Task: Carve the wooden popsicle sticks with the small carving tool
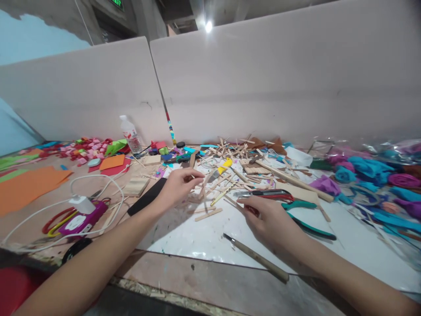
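My left hand [180,188] hovers over the white sheet [194,241] left of the stick pile. Its thumb and fingers are pinched together; whether a sliver of wood is between them I cannot make out. Lower right of it, my right hand [271,221] is closed, with a thin wooden stick [233,202] poking out from its fingertips. Just beyond that hand lies a utility knife [263,194] with its blade out. Green-handled pliers [311,226] rest to its right. A carving knife with a wooden handle [259,259] lies in front.
Loose wooden sticks [237,151] are heaped at the back, with a hammer [296,177] beside them. Coloured crepe paper [368,171] fills the right. On the left are a purple power strip [87,219] with white cables, orange paper [36,188] and a water bottle [130,135].
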Tool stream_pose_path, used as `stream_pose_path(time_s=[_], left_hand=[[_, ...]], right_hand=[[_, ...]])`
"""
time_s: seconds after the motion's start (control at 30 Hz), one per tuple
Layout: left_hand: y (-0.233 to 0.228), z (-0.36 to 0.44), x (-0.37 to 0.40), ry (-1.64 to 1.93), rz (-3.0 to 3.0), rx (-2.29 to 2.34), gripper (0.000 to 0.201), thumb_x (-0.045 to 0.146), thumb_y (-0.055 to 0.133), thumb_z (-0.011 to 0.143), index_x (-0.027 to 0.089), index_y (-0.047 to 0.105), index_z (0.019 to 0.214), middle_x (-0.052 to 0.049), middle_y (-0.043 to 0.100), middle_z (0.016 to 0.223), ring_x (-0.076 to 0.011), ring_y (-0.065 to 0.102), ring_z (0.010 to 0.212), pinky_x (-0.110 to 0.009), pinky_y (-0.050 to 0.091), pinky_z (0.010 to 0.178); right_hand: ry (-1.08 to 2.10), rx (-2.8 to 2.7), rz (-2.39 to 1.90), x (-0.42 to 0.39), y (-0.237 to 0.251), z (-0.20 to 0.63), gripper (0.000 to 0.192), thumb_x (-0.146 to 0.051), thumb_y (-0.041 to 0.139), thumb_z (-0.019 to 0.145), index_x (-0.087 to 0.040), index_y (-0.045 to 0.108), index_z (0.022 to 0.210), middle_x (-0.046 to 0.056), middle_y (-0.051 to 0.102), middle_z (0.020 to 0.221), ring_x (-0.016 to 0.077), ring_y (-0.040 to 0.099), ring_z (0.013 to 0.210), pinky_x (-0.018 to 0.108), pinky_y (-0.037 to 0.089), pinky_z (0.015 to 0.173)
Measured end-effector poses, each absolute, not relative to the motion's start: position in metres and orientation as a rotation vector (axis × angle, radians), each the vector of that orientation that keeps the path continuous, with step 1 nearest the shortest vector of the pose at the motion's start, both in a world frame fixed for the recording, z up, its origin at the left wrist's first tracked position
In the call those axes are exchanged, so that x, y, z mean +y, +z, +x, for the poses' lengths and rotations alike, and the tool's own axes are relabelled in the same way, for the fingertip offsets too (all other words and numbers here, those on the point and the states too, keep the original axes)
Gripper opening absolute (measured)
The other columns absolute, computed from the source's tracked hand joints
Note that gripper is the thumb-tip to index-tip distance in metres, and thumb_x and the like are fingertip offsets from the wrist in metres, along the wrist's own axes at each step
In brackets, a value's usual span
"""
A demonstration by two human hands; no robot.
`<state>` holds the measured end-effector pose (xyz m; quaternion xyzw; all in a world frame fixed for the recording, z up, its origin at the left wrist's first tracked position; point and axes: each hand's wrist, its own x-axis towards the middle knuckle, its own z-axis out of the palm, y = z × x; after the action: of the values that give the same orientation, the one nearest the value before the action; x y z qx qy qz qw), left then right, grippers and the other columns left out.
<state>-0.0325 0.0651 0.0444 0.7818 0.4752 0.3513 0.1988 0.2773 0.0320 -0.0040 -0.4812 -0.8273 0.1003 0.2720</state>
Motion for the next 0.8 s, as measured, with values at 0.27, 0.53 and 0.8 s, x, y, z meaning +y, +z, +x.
stream_pose_path(time_s=[0.27,0.53,0.8], left_hand=[[0.042,-0.032,0.062,0.87,2.425,1.389,0.013,0.028,0.07,0.104,0.017,0.078,0.106,-0.008,0.076,0.114,-0.0248,0.069,0.109,-0.046,0.053,0.105],[0.047,-0.026,0.044,0.328,2.612,1.013,0.016,0.021,0.072,0.1,0.016,0.073,0.084,-0.003,0.071,0.084,-0.0157,0.061,0.074,-0.031,0.051,0.076],[0.051,-0.029,0.044,0.27,2.62,1.043,0.025,0.009,0.065,0.098,0.017,0.065,0.074,0.002,0.062,0.074,-0.0154,0.056,0.071,-0.029,0.044,0.071]], right_hand=[[0.333,-2.059,-1.28,0.035,0.001,0.275,0.033,-0.026,0.057,0.098,-0.024,0.087,0.112,0.011,0.087,0.114,0.0323,0.081,0.103,0.047,0.063,0.094],[0.285,-1.982,-1.204,0.033,-0.003,0.274,0.031,-0.026,0.058,0.1,-0.024,0.087,0.112,0.014,0.079,0.136,0.0342,0.076,0.123,0.053,0.059,0.108],[0.299,-2.005,-1.143,0.027,-0.003,0.267,0.027,-0.034,0.062,0.099,-0.026,0.086,0.105,0.012,0.086,0.119,0.034,0.079,0.113,0.052,0.063,0.102]])
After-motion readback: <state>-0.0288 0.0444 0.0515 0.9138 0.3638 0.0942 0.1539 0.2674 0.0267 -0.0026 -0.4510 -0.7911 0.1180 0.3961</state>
